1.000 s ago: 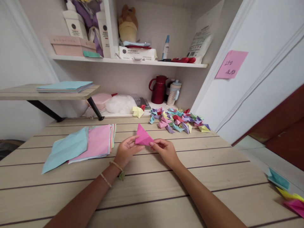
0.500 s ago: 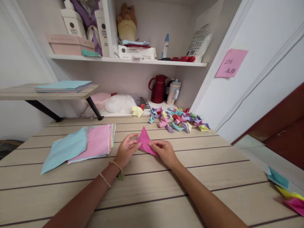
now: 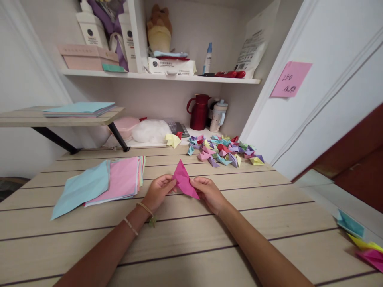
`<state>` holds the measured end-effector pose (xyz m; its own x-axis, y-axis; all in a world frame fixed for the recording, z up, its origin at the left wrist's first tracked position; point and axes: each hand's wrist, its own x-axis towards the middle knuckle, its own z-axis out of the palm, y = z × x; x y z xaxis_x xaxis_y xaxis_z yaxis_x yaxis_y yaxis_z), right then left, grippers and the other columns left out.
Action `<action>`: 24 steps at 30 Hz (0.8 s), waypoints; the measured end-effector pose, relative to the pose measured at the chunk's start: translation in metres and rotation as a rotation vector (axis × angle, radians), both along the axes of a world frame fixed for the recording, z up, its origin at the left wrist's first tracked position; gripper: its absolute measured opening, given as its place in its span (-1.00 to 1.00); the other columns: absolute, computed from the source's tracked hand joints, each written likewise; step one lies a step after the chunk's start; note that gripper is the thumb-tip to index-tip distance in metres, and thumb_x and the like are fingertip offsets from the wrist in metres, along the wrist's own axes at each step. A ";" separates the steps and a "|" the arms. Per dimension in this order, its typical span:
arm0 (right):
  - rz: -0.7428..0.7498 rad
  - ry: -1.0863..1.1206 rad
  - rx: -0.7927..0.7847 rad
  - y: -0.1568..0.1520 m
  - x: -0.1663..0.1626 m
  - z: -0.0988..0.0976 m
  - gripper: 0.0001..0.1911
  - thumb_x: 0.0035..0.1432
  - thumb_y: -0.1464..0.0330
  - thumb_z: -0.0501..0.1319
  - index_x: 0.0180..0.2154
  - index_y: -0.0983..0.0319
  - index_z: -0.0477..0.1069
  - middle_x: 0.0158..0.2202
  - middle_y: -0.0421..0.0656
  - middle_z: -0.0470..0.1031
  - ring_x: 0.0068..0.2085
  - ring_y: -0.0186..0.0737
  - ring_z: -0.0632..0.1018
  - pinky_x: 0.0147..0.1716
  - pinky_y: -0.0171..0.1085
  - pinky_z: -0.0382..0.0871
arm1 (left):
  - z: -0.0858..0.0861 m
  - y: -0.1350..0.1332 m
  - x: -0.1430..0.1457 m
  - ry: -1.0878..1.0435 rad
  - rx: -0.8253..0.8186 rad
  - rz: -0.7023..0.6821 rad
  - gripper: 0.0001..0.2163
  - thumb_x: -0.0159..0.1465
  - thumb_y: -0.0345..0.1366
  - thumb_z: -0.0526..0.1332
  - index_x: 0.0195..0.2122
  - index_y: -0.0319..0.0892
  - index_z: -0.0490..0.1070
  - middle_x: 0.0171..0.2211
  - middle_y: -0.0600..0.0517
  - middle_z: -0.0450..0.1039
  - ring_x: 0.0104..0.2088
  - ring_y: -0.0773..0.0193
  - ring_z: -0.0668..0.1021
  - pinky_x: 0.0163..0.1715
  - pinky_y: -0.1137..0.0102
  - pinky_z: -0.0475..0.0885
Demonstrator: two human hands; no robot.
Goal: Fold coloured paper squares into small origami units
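A bright pink sheet of origami paper, folded to a point at the top, is held up above the table between both hands. My left hand pinches its left edge, thumb in front and fingers partly hidden behind. At the right edge, my right hand grips the paper between thumb and curled fingers. Left of my hands lie a light blue sheet and a stack of pink and other coloured sheets. Beyond them to the right is a heap of small folded paper boats in many colours.
A small raised shelf with blue paper stands at the left. A red thermos jug and a pale cup stand at the back under a white shelf. More folded paper sits at the right edge.
The pink paper has tilted slightly, its lower right corner now lower. My left fingers have curled in closer to the paper; the right hand has shifted slightly.
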<state>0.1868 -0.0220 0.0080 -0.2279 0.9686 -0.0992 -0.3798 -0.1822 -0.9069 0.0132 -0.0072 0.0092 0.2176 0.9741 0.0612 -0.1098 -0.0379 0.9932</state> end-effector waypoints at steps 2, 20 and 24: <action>0.035 0.002 -0.030 0.000 0.001 0.001 -0.77 -0.15 0.25 0.34 -0.57 0.28 0.42 -0.60 -0.26 0.44 -0.57 -0.41 0.39 -0.54 -0.41 0.19 | 0.000 0.000 0.000 -0.016 -0.001 -0.015 -0.86 0.02 -0.26 0.28 -0.47 -0.23 0.43 -0.63 0.11 0.42 -0.58 0.43 0.41 -0.53 0.55 0.28; -0.147 -0.227 0.258 0.002 0.001 -0.001 -0.68 -0.11 0.27 0.26 -0.26 0.29 0.43 -0.67 -0.32 0.31 -0.61 -0.42 0.32 -0.58 -0.40 0.21 | 0.002 -0.001 0.001 -0.048 -0.030 -0.017 -0.81 -0.02 -0.23 0.31 -0.45 -0.25 0.45 -0.58 0.08 0.45 -0.57 0.42 0.43 -0.50 0.51 0.35; -0.052 -0.301 0.281 0.002 0.002 -0.004 -0.57 -0.11 0.33 0.24 -0.12 0.29 0.36 -0.63 -0.30 0.37 -0.62 -0.42 0.32 -0.58 -0.41 0.22 | 0.002 -0.002 0.002 -0.034 -0.024 -0.041 -0.79 -0.01 -0.24 0.30 -0.39 -0.25 0.46 -0.58 0.06 0.46 -0.57 0.40 0.43 -0.49 0.50 0.37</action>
